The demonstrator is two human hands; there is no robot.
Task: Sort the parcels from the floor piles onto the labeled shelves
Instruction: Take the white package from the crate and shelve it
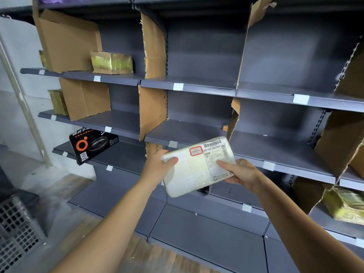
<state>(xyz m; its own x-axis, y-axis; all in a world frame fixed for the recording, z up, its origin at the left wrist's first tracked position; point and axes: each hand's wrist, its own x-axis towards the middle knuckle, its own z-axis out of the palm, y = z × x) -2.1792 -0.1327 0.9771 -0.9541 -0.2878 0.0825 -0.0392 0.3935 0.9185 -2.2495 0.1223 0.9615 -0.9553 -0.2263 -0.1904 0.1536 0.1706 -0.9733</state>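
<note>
A flat white parcel with a shipping label and a red-framed sticker is held up in front of the grey shelving. My left hand grips its left edge, thumb on top. My right hand grips its right edge, thumb on the label. The parcel is tilted and hovers in front of the third shelf level, near a cardboard divider. Small white label tags sit on the shelf edges.
Cardboard dividers split the shelves into bays. A yellow-taped box sits upper left, another below it, a black pan box lower left, and a yellow-wrapped parcel at right. A grey mesh crate stands on the floor, left.
</note>
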